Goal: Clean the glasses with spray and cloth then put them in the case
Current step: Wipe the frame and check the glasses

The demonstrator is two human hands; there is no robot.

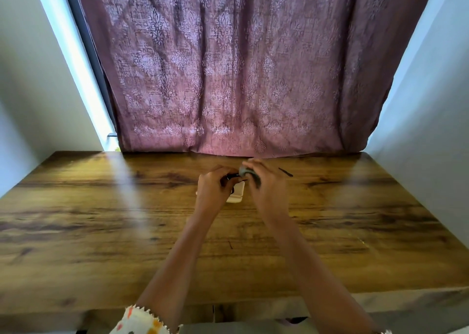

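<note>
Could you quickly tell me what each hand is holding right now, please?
Left hand: grips the glasses.
Right hand: pinches the cloth against the glasses.

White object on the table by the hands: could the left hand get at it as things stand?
Probably, but not freely: the white object lies partly under the left hand with nothing between, yet that hand grips the glasses.
</note>
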